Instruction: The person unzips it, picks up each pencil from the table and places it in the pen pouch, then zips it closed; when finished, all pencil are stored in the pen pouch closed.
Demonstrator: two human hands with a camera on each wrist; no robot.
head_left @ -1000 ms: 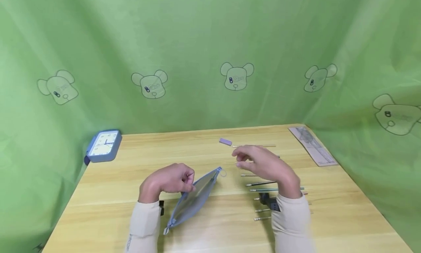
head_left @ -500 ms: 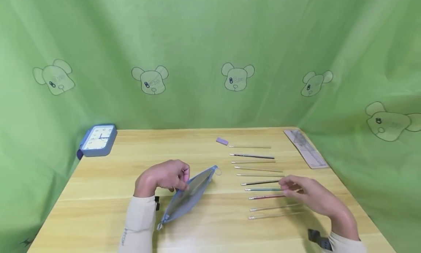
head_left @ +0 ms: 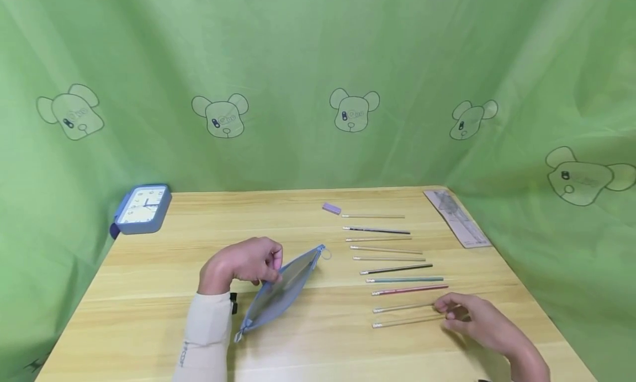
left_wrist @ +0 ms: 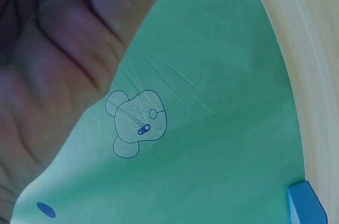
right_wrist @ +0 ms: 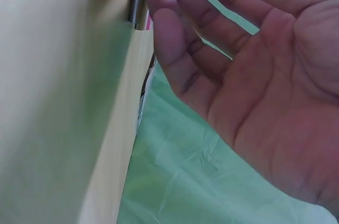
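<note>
A blue-edged, translucent grey zipper pouch (head_left: pixel 285 293) stands tilted on the table, its mouth parted. My left hand (head_left: pixel 248 260) pinches the pouch's near-left edge between thumb and fingers; in the left wrist view only the palm of the left hand (left_wrist: pixel 58 60) shows. Several pencils lie in a column, eraser ends to the left. My right hand (head_left: pixel 479 321) is at the right end of the nearest plain wood pencil (head_left: pixel 407 322), fingers loosely bent around its tip. In the right wrist view, the fingers of the right hand (right_wrist: pixel 249 70) lie beside pencil ends (right_wrist: pixel 139 9).
Behind the nearest pencil lie another wood pencil (head_left: pixel 399 308), a red pencil (head_left: pixel 412 290) and a teal pencil (head_left: pixel 407 280). A purple eraser (head_left: pixel 332 208) is near the back edge. A blue clock (head_left: pixel 144 208) stands back left, a packaged flat item (head_left: pixel 457 219) back right. Green curtains (head_left: pixel 288 67) surround the table (head_left: pixel 318 349).
My right hand has moved from above the far pencils right and toward me, down to the nearest pencils' right ends. My left hand keeps holding the pouch. The head view has shifted slightly.
</note>
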